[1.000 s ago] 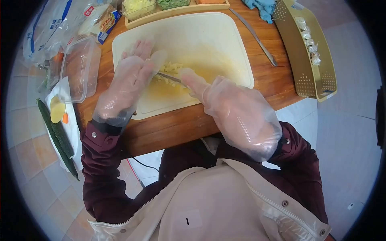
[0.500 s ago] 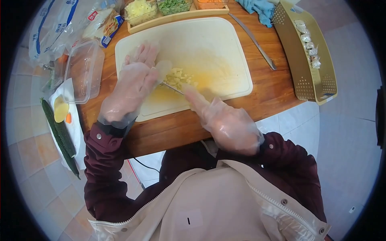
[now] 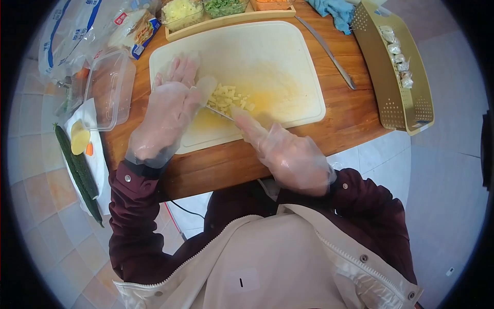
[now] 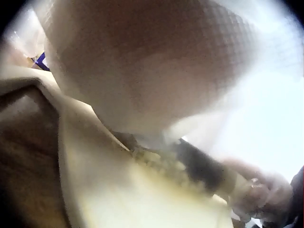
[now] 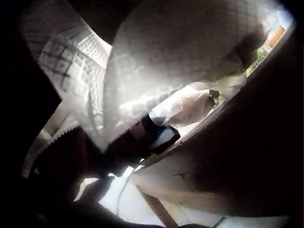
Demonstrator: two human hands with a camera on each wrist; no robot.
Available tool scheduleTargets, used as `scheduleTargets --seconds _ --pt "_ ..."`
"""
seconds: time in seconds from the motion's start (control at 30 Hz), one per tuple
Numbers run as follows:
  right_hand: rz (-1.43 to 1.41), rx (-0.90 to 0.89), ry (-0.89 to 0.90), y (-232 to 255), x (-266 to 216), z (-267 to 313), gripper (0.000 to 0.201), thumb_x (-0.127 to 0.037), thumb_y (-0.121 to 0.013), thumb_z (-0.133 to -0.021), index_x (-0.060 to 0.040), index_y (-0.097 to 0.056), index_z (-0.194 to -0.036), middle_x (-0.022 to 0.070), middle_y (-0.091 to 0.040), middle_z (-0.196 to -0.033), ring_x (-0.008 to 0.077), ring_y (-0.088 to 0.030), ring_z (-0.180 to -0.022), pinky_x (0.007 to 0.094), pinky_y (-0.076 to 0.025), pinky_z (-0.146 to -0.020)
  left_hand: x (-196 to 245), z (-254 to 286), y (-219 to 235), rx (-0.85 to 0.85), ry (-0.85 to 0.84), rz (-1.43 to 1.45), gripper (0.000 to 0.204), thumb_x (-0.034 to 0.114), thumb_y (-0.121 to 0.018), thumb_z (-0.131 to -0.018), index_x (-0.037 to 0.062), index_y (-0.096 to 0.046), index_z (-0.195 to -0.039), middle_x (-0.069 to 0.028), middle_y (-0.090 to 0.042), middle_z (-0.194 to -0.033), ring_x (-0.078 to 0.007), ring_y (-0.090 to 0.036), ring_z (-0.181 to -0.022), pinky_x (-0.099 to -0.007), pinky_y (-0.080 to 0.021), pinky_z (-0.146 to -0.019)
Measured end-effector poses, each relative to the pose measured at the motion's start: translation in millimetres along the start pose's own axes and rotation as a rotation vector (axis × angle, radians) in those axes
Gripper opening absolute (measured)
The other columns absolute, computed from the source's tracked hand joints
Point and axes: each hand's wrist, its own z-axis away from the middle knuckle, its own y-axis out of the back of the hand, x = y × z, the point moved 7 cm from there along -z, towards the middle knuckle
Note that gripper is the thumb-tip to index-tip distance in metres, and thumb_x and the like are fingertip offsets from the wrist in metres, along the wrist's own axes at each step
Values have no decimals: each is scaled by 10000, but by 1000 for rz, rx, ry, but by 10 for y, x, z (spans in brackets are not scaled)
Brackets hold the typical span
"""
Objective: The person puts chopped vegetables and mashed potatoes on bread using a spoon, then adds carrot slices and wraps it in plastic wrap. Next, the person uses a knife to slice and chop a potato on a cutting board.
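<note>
Chopped pale pieces point(image 3: 226, 98) lie in a small heap on the cream cutting board point(image 3: 257, 51). My gloved right hand point(image 3: 290, 157) grips a knife point(image 3: 219, 112) by its handle, the blade pointing left beside the heap. At the far end of the blade is my gloved left hand point(image 3: 167, 116), fingers extended over the board; its exact contact is hidden. The left wrist view shows the dark broad blade point(image 4: 199, 166) beside the pieces, with the right hand point(image 4: 261, 192) at the handle. Glove plastic covers much of both wrist views.
A wooden tray point(image 3: 231, 19) of filled containers stands behind the board. Another knife point(image 3: 329, 54) and an olive basket point(image 3: 383, 67) with wrapped pieces are right. Left are an empty plastic container point(image 3: 110, 90), packaging point(image 3: 77, 31) and cucumbers point(image 3: 77, 165). A blue cloth point(image 3: 334, 13) lies behind.
The right hand has shifted slightly left and its wrist has turned, with the knife handle still gripped. The left hand stays near the blade's far end. The head view has shifted slightly.
</note>
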Motion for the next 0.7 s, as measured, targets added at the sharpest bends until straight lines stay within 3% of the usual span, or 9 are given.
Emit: scheduleTargets --seconds 0.03,0.17,0.27,0.43,0.57,0.63,0.7 --pt "-181 -63 -72 -10 54 -25 700 -63 -575 -945 -21 -373 -1614 139 -651 -908 258 -676 -749 377 -571 -563 22 -6 -2 -14 -12 -20 551 429 -384 -1102 119 -593 -1508 -176 -246 -1754 -490 -129 -1612 -599 -44 -1285" --pt "-207 -221 -190 347 98 -85 728 -64 -576 -937 -71 -369 -1636 121 -639 -898 279 -672 -758 406 -585 -631 24 -34 -17 -1 28 66 556 427 -379 -1104 112 -580 -1516 -188 -242 -1752 -491 -131 -1611 -602 -55 -1284" --pt "-188 -209 -198 351 192 28 746 -65 -566 -936 -116 -360 -1651 117 -633 -889 298 -671 -773 427 -587 -681 125 8 -61 -11 30 151 557 414 -373 -1106 108 -555 -1535 -207 -241 -1746 -491 -142 -1608 -596 -64 -1283" --pt "-276 -168 -195 75 274 97 685 -51 -548 -944 -116 -429 -1616 111 -624 -878 291 -675 -796 414 -580 -667 87 7 -103 -33 64 -80 569 408 -346 -1112 120 -501 -1578 -209 -237 -1744 -464 -135 -1616 -587 -48 -1286" --pt "-176 -120 -136 422 362 -45 636 -46 -545 -943 -109 -500 -1575 119 -630 -891 309 -671 -815 422 -574 -692 154 -70 12 39 51 28 580 422 -343 -1111 125 -480 -1590 -201 -244 -1743 -464 -143 -1614 -589 -54 -1288" --pt "-136 -56 -33 501 381 -91 620 -44 -545 -942 -107 -523 -1558 127 -646 -914 327 -671 -838 430 -569 -723 228 -110 -45 -94 22 -45 596 439 -341 -1110 127 -453 -1605 -199 -254 -1741 -461 -152 -1613 -584 -61 -1290" --pt "-142 -25 1 522 382 -96 615 -41 -547 -938 -100 -531 -1550 132 -662 -935 339 -669 -858 433 -566 -757 212 -141 -87 -91 38 -70 602 449 -335 -1111 126 -451 -1607 -192 -253 -1743 -451 -148 -1617 -581 -61 -1291"
